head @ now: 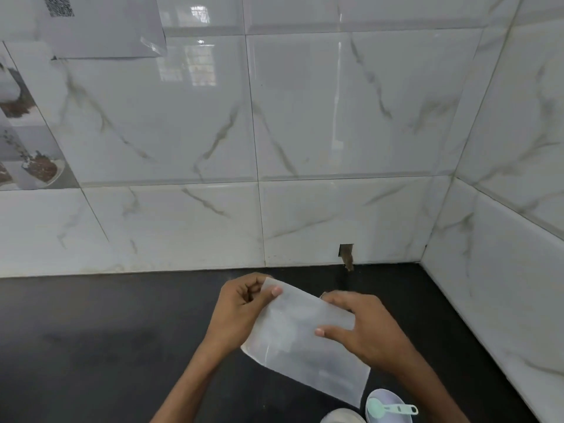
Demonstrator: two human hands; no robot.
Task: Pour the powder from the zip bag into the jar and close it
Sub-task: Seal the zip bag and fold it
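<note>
**Two hands, one zip bag.** The left hand point(244, 306) is pinching the upper corner of the zip bag point(293, 346) between its thumb and curled fingers. The right hand point(363, 328) is gripping the opposite edge, with its thumb lying on the front face. Both hands are thus clamped on the bag, which is hanging tilted above the black desk point(106, 346). No powder can be made out through the cloudy plastic.

Judged step: the seal along the upper edge is being worked open, and pouring has not yet begun. The next move is calling for the two lips to be pulled apart and the bag brought over the jar.

At 5 o'clock from the bag, one pale dish point(387, 396) is carrying one mint-green spoon point(392, 408). At 6 o'clock, one white round rim point(341, 416) is showing at the frame's edge. It is possibly the jar, though this cannot be told. The tiled wall point(305, 132) is standing at 12 o'clock.
</note>
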